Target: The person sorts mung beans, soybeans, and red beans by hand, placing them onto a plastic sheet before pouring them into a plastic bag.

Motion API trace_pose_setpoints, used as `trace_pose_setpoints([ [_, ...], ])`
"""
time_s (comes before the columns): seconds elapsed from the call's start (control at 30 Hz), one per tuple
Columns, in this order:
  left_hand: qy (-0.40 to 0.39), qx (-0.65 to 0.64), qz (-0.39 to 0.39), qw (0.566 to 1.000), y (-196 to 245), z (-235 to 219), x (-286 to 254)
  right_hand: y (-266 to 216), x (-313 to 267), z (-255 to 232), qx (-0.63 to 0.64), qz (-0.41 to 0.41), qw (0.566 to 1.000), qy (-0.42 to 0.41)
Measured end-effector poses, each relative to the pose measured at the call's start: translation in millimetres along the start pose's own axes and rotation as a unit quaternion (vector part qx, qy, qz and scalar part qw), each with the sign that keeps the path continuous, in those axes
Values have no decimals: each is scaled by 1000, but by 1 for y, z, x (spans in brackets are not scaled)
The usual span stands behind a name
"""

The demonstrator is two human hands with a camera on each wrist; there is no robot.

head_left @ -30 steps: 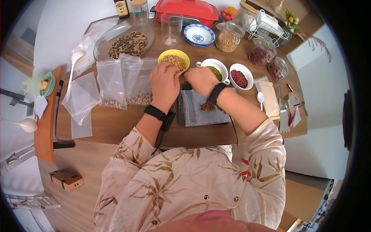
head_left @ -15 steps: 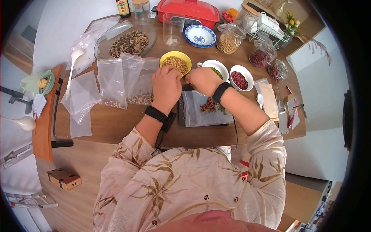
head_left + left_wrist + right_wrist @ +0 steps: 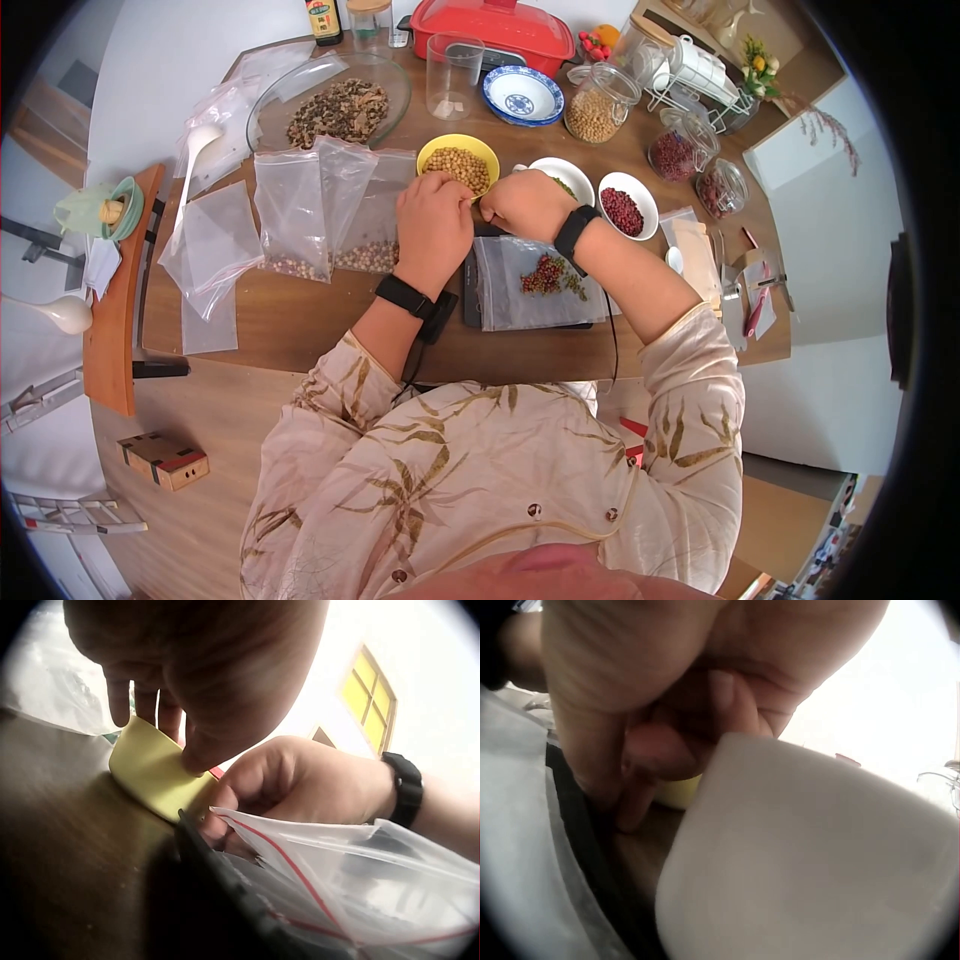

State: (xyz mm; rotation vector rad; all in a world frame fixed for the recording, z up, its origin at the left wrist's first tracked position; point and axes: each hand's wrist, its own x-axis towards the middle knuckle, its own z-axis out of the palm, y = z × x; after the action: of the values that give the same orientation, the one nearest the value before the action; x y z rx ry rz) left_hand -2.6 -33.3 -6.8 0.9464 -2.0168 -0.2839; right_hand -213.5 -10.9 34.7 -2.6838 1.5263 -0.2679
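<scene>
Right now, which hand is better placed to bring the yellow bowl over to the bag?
Probably the left hand: its thumb and fingers grip the yellow bowl, while the right hand is curled beside the white handled bowl.

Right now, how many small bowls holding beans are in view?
3: yellow bowl by the left hand, handled bowl partly behind the right hand, white bowl of red beans right of that.
</scene>
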Motion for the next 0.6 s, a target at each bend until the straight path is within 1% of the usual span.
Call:
trace_pose_setpoints([
  [0.17,4,-3,4,1000,-1,0,0,-1,2,2,-13,-2,1000,-5],
  [0.23,2,-6,3,1000,-1,1,0,-3,4,1,-29,21,998,-50],
  [0.27,2,-6,5,1000,-2,1,0,-5,2,-3,-29,22,998,-49],
  [0.33,-8,-8,-3,1000,-2,0,1,-9,-2,-14,45,30,998,-18],
  [0.37,-7,-8,-4,1000,-2,0,1,-8,-5,-20,45,29,998,-19],
  [0.43,-1,-34,10,999,0,-1,0,0,-17,-34,27,24,989,141],
  [0.47,-1,-33,9,999,3,-4,0,4,-24,-47,22,43,991,125],
  [0.5,-8,-29,13,999,7,-7,0,11,-32,-48,22,43,991,125],
  [0.57,-17,-29,21,999,12,-6,0,25,-53,-49,-7,112,988,104],
  [0.6,-29,-39,24,999,12,-5,-1,27,-65,-47,10,123,986,115],
])
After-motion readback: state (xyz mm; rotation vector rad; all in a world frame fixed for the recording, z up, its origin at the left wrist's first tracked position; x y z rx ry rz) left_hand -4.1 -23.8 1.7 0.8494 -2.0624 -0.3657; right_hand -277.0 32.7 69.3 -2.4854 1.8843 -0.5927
